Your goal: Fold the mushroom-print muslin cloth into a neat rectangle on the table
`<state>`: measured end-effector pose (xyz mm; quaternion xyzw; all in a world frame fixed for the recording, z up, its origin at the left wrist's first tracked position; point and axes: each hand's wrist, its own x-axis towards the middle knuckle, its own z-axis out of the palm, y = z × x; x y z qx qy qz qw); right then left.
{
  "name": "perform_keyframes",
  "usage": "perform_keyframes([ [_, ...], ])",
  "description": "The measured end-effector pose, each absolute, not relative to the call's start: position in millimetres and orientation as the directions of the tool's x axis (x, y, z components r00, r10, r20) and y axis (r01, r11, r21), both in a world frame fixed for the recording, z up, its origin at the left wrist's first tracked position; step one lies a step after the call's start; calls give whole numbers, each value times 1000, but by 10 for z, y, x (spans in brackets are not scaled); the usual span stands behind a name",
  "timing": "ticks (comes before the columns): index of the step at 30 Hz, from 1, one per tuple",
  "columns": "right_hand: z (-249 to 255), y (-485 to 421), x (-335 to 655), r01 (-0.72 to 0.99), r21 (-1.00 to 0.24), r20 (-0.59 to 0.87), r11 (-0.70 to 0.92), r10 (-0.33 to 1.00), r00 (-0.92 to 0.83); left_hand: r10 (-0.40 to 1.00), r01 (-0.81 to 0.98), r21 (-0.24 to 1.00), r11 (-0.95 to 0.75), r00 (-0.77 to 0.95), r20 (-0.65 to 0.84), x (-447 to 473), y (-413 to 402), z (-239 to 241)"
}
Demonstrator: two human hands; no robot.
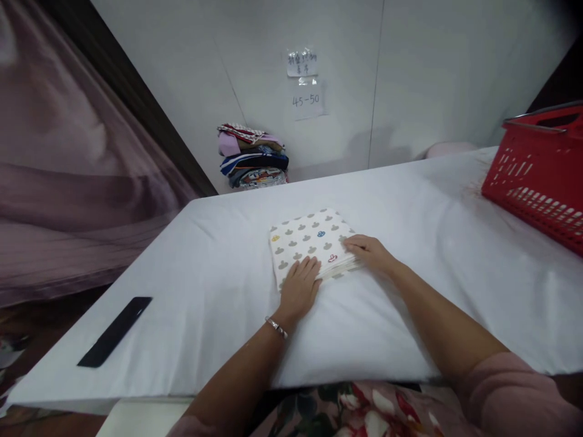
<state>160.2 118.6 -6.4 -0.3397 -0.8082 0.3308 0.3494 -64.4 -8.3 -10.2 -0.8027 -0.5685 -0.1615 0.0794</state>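
Note:
A folded white cloth (304,240) lies on the white-covered table in front of me. It is printed with grey mushroom-like shapes, and a few are yellow, blue and red. My left hand (300,282) rests on its near edge with the fingers stretched out flat, a silver bracelet at the wrist. At the right edge, my right hand (370,250) grips the cloth between thumb and fingers. Several layers show along the near right side of the fold.
A black flat object (115,332) lies on the table (204,291) at the left. A red plastic basket (542,170) stands at the right. Beyond the far edge is a stack of folded textiles (254,156), below paper signs (307,100) on the wall. A pinkish curtain (68,152) hangs at left.

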Motion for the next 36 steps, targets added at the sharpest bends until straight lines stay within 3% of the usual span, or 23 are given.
perform_keyframes([
  [7, -168, 1201, 1573, 186, -915, 254, 359, 868, -426, 848, 874, 243, -421, 284, 447, -714, -57, -142],
  [11, -88, 1213, 1597, 246, -904, 223, 350, 877, -426, 829, 827, 341, -447, 240, 505, -717, -48, -123],
  [13, 4, 1189, 1578, 362, -841, 227, 402, 869, -440, 832, 811, 380, -445, 217, 511, -711, -53, -111],
  [18, 209, 938, 1233, 616, -499, 374, 609, 793, -481, 839, 789, 408, -459, 235, 490, -692, -64, -61],
  [21, 162, 767, 977, 660, -302, 274, 688, 726, -631, 848, 791, 408, -456, 246, 470, -684, -69, -21],
  [25, 22, 713, 866, 715, -245, 122, 655, 752, -647, 852, 791, 414, -450, 241, 465, -686, -104, 4],
  [29, -21, 743, 907, 725, -225, 119, 651, 757, -643, 857, 818, 393, -420, 215, 468, -726, -148, 86],
  [34, -44, 755, 897, 720, -216, 132, 660, 750, -648, 811, 874, 341, -346, 96, 577, -823, 51, 365],
  [36, -49, 749, 881, 727, -214, 128, 652, 757, -641, 835, 916, 301, -264, 62, 546, -874, 213, 400],
])
